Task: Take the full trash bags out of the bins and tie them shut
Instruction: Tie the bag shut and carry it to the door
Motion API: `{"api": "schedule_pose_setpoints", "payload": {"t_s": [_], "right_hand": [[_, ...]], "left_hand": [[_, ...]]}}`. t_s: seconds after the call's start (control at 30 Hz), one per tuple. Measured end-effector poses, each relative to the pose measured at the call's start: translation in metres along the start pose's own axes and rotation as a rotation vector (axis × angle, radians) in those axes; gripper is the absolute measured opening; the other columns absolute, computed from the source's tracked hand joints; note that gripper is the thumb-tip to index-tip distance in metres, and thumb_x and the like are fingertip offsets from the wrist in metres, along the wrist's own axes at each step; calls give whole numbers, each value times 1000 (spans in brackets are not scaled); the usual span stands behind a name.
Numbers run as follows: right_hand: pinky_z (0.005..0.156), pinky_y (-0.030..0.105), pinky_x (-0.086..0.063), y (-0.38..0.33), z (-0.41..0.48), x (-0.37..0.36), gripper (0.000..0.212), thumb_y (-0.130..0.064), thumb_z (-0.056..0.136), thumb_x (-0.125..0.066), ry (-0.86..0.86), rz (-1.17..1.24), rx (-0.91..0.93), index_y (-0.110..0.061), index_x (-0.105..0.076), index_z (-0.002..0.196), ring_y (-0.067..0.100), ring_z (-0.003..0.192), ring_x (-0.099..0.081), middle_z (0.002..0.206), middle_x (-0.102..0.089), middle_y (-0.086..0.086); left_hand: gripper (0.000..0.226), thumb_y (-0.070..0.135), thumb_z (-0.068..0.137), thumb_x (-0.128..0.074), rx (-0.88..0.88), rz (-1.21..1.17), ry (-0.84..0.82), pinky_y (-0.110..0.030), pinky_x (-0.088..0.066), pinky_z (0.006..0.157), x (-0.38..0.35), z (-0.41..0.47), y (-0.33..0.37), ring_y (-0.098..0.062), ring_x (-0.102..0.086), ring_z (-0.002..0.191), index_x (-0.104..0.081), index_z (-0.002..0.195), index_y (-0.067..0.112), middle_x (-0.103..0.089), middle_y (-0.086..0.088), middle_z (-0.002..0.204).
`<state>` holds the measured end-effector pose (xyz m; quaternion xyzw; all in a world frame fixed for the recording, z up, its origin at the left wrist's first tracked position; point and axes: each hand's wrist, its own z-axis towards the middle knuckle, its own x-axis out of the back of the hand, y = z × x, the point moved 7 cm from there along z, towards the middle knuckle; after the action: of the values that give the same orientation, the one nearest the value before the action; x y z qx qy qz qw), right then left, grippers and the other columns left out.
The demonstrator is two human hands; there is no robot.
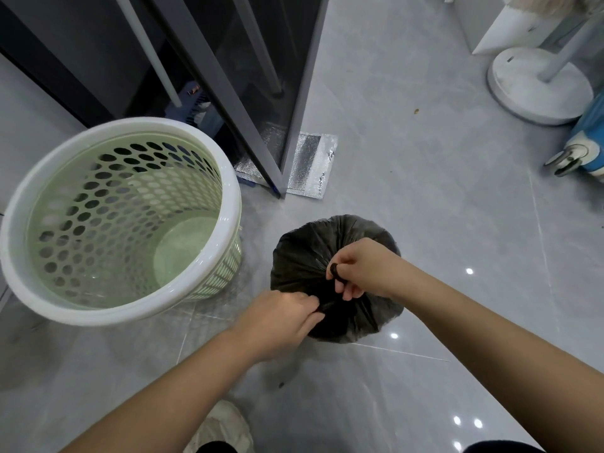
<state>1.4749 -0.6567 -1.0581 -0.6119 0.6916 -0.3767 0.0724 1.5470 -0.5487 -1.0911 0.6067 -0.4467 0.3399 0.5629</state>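
A full black trash bag [307, 256] stands on the grey tiled floor, right of centre. Its top is gathered into a twisted neck. My right hand [362, 269] pinches one twisted strand of that neck from the right. From the lower left, my left hand [284, 318] grips another strand of the same neck. To the left of the bag stands a pale green perforated bin [124, 223] with a white rim, holding no bag.
A dark glass door frame [248, 93] rises behind the bin and bag, with a silver foil pouch [313, 165] at its foot. A white round fan base [536, 86] and a blue wheeled case [588, 138] sit at the far right.
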Motion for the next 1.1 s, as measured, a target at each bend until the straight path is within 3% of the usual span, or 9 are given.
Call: {"api": "schedule_pose_setpoints", "payload": {"t_s": [0.07,0.13,0.33,0.5,0.63,0.77,0.83,0.97,1.1], "right_hand": [[61,20,-53,-6,-5,3,25,-7,91,-45,28,-305,64,-12,-69,85,16,62,-68,72,-70,5],[70,24,-52,-10,-11,2,25,-9,90,-48,57,-599,106,-19,-70,89,20,73,-68,74,-67,2],[49,27,-27,-20,-36,-19,17,-1,85,-49,105,-1085,329,-17,-50,81,23,71,-43,65,-34,0],[42,24,-36,-24,-56,-27,29,-4,43,-76,234,-1171,722,-19,-54,53,16,45,-45,50,-49,-3],[53,26,-43,-18,-59,-30,21,-5,58,-70,241,-1210,928,-19,-53,60,18,56,-50,58,-52,-2],[58,26,-45,-21,-58,-29,16,-5,70,-54,265,-1232,1059,-18,-53,60,19,60,-51,61,-54,-2],[61,26,-47,-22,-57,-30,17,-5,72,-50,246,-1226,1083,-17,-54,61,19,63,-52,62,-55,-2],[67,28,-50,-22,-57,-29,15,-5,75,-60,223,-1193,1140,-16,-56,65,20,70,-54,67,-56,-1],[70,28,-49,-20,-54,-26,17,-5,76,-64,211,-1188,1116,-16,-55,66,21,69,-52,69,-56,0]], "left_hand": [[42,56,88,-23,57,-155,-32,-33,-43,57,7,-3,-12,-16,-55,65,-46,74,24,-53,7,69],[35,48,88,-33,179,-368,82,-32,-44,60,25,0,-28,-12,-55,63,-49,72,21,-54,6,63],[19,10,91,-53,389,-927,242,-19,-44,55,56,37,-40,-7,-56,58,-61,78,22,-61,4,68],[30,-2,90,-49,193,-1067,82,-22,-47,61,65,64,-13,-10,-61,78,-64,96,23,-69,4,93],[36,1,94,-43,160,-938,-157,-14,-44,59,55,72,-2,-8,-57,79,-60,120,18,-64,8,113],[36,25,99,-40,303,-888,-367,-23,-46,61,42,73,-6,-9,-53,80,-42,135,27,-54,11,97],[45,28,98,-44,335,-944,-410,-24,-48,59,37,72,-6,-12,-53,86,-33,141,34,-54,6,103],[60,11,94,-50,230,-1061,-378,-21,-48,52,35,73,-2,-14,-55,98,-31,138,48,-57,-6,122],[29,-1,90,-47,202,-934,-263,-24,-51,53,40,75,-5,-1,-58,64,-66,106,15,-63,5,96]]}}
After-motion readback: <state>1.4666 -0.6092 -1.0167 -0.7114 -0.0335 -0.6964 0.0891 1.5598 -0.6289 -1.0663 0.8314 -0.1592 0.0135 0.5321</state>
